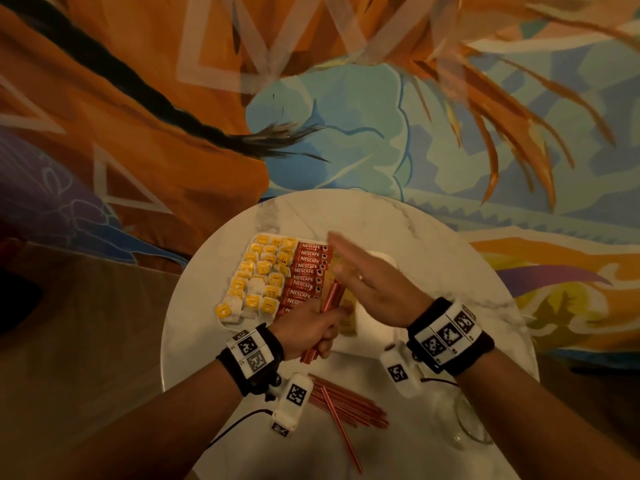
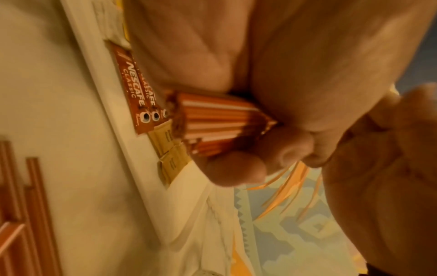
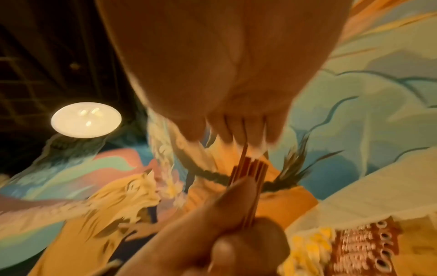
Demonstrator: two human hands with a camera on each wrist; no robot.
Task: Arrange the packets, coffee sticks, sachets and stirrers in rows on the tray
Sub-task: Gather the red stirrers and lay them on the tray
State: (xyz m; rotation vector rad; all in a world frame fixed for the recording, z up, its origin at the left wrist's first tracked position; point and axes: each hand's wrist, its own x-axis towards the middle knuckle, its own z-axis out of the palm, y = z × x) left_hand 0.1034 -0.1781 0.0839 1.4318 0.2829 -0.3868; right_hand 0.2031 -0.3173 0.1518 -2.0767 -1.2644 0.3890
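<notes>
A white tray (image 1: 367, 325) on the round marble table holds yellow-and-white packets (image 1: 258, 280) on its left, a row of red Nescafe coffee sticks (image 1: 306, 275) beside them, and tan sachets (image 1: 346, 323) partly hidden under the hands. My left hand (image 1: 311, 332) grips a bundle of red stirrers (image 1: 330, 297), upright over the tray; the same bundle (image 2: 212, 127) shows in the left wrist view, with the coffee sticks (image 2: 137, 89) behind it. My right hand (image 1: 367, 275) is flat, fingers straight, palm against the bundle's top end (image 3: 248, 168).
More red stirrers (image 1: 349, 405) lie loose on the table (image 1: 433, 237) near its front edge, one slanting off toward me. An empty glass (image 1: 460, 420) stands at the front right. A painted wall rises behind the table.
</notes>
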